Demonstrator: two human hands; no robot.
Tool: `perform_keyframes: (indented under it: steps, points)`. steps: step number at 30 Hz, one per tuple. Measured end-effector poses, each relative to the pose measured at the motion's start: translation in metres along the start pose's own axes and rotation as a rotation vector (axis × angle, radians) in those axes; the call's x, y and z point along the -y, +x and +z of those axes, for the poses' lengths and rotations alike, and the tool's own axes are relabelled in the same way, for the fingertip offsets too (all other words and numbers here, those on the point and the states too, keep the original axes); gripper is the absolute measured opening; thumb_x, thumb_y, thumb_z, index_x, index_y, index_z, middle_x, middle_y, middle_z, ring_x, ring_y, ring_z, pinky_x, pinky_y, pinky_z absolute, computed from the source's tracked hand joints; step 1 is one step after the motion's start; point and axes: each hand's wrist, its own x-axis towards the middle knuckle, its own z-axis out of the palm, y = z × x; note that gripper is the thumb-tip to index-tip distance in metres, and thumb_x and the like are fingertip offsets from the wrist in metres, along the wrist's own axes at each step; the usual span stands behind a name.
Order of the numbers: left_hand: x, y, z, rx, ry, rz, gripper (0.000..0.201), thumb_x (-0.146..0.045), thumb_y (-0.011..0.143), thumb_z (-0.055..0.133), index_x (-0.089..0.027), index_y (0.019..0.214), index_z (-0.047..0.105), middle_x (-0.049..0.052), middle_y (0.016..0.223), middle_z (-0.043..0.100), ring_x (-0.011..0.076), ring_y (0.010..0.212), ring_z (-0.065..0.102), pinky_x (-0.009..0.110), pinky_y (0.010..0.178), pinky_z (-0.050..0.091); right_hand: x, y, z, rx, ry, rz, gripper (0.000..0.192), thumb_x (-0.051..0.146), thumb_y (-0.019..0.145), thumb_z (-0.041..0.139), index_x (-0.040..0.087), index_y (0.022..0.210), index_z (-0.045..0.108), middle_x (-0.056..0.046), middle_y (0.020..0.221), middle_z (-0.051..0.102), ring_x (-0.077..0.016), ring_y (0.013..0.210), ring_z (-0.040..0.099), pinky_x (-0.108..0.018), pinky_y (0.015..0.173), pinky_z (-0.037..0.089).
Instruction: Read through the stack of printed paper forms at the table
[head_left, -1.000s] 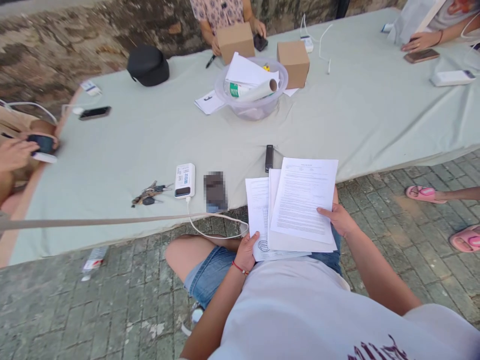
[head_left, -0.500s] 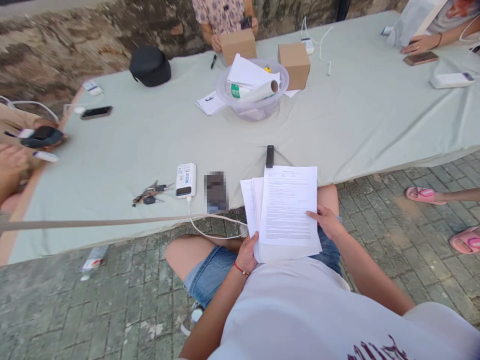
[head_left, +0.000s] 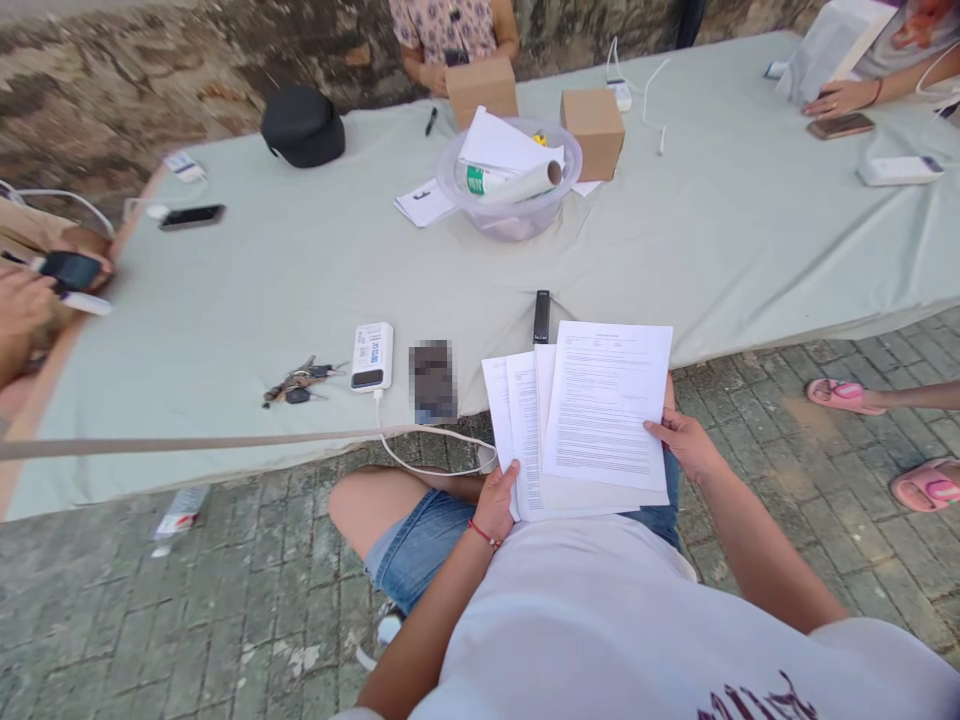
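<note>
Several printed sheets are fanned out above my lap at the table's near edge. My left hand [head_left: 498, 502] grips the lower left edge of the stack of papers [head_left: 527, 430], thumb on top. On the right, my right hand [head_left: 682, 443] pinches the edge of the top printed sheet [head_left: 609, 400], its thumb over the print. This sheet overlaps the others and is shifted to their right. Just beyond the papers lies a black stapler-like object [head_left: 541, 316], its exact kind unclear. To the left are a blurred-out dark item [head_left: 433, 380] and a white power bank [head_left: 372, 356] with a cable.
A bunch of keys [head_left: 301, 382] lies left of the power bank. Farther back stand a plastic basin [head_left: 510, 215] holding papers and a roll, two cardboard boxes [head_left: 592, 133] and a black cap [head_left: 302, 127]. Other people sit around the table [head_left: 247, 300]. A strap [head_left: 225, 446] crosses the near left.
My right hand has moved right with the top sheet, spreading it from the stack and uncovering more of the sheets beneath. My left hand stays at the stack's lower left edge.
</note>
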Motion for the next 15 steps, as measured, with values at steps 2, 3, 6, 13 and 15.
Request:
perform_keyframes:
  steps: [2,3,6,13,15]
  points:
    - [0.001,0.001,0.000,-0.015,-0.007,0.000,0.061,-0.049,0.069,0.096,-0.014,0.114,0.076,0.016,0.116,0.079,0.0370,0.129,0.067,0.051,0.117,0.050,0.003,-0.004,-0.001,0.033,0.001,0.013,0.056,0.056,0.060,0.097,0.023,0.102,0.081,-0.007,0.106,0.083,-0.0354,0.106,0.077,-0.058,0.112,0.053]
    - [0.001,0.000,0.001,-0.018,-0.012,0.000,0.061,-0.050,0.070,0.096,-0.015,0.116,0.076,0.016,0.118,0.079,0.0367,0.130,0.067,0.051,0.118,0.049,0.004,-0.006,0.001,0.052,0.006,0.018,0.055,0.055,0.061,0.096,0.023,0.102,0.082,-0.007,0.106,0.083,-0.0350,0.104,0.077,-0.058,0.112,0.053]
    - [-0.001,-0.003,0.004,0.018,-0.027,0.004,0.064,-0.056,0.074,0.092,-0.015,0.120,0.075,0.017,0.125,0.077,0.0363,0.133,0.065,0.049,0.119,0.048,0.004,-0.010,0.014,0.096,0.022,0.010,0.052,0.054,0.064,0.095,0.023,0.103,0.082,-0.007,0.105,0.083,-0.0334,0.102,0.078,-0.057,0.110,0.054]
    - [-0.005,-0.012,0.009,0.071,0.042,-0.015,0.067,-0.048,0.068,0.097,-0.012,0.119,0.074,0.017,0.118,0.079,0.0383,0.127,0.068,0.054,0.118,0.048,0.004,-0.010,0.040,0.095,-0.087,-0.071,0.046,0.055,0.073,0.086,0.023,0.106,0.078,-0.005,0.098,0.081,-0.0266,0.092,0.076,-0.044,0.091,0.062]
    - [-0.004,-0.011,0.008,0.048,0.052,-0.024,0.065,-0.048,0.067,0.098,-0.011,0.116,0.075,0.017,0.115,0.080,0.0387,0.126,0.069,0.054,0.118,0.048,0.005,-0.008,0.039,-0.031,-0.181,-0.089,0.043,0.056,0.072,0.084,0.022,0.097,0.075,-0.003,0.081,0.077,-0.0219,0.075,0.070,-0.037,0.073,0.061]
